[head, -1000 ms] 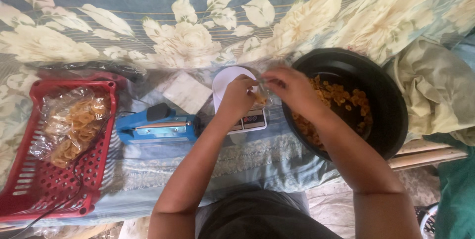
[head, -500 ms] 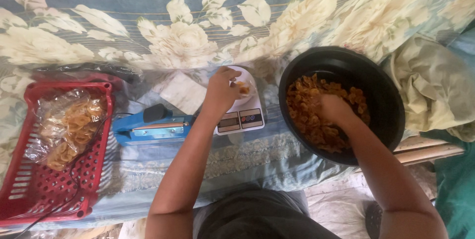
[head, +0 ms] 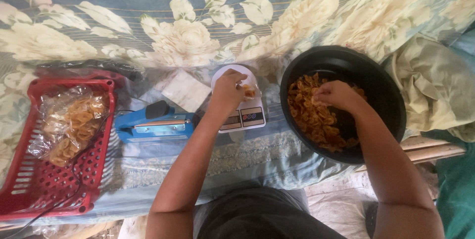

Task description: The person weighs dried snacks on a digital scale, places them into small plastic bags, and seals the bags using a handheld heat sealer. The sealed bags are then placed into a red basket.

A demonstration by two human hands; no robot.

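The left hand [head: 228, 89] pinches a small clear bag of fried snacks [head: 249, 91] on the white kitchen scale [head: 242, 113]; the right hand [head: 337, 95] closes on snacks inside the black bowl [head: 381, 88] beside it, mid-portioning; next comes topping up the bag.

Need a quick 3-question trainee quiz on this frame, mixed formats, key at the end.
1. True or false: the right hand is inside the black bowl of orange-brown snack pieces.
2. Multiple choice: the left hand holds a clear bag over which thing? A) the red basket B) the white kitchen scale C) the blue heat sealer
3. Fill in: the sealed snack packets lie in the red ____, left of the blue heat sealer.

Key: 1 true; 2 B; 3 basket.
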